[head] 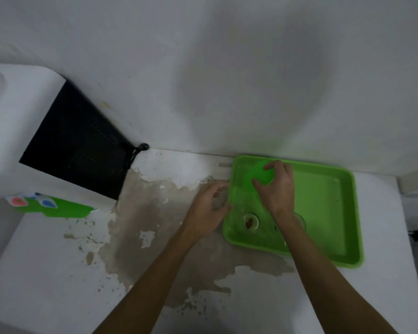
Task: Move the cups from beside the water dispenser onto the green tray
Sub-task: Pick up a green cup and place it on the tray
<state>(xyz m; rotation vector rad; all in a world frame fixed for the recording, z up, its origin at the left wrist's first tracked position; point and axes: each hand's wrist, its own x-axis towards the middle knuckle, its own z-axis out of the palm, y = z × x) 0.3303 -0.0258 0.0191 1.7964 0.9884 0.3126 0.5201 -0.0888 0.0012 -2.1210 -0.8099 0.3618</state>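
The green tray (328,203) lies at the right of the white counter, against the wall. My right hand (276,186) grips a green cup (261,173) from above, over the tray's far left corner. My left hand (209,208) sits just outside the tray's left rim, its fingers curled around what looks like a clear cup (221,197), which is blurred. A clear cup (250,221) stands upright in the tray's near left part. Another clear cup (301,219) shows partly behind my right forearm.
The white water dispenser (12,121) with a black back panel (75,143) stands at the far left, its green tap panel (48,206) facing the counter. The countertop (155,225) has a large patch of peeled paint. A wall rises directly behind the tray.
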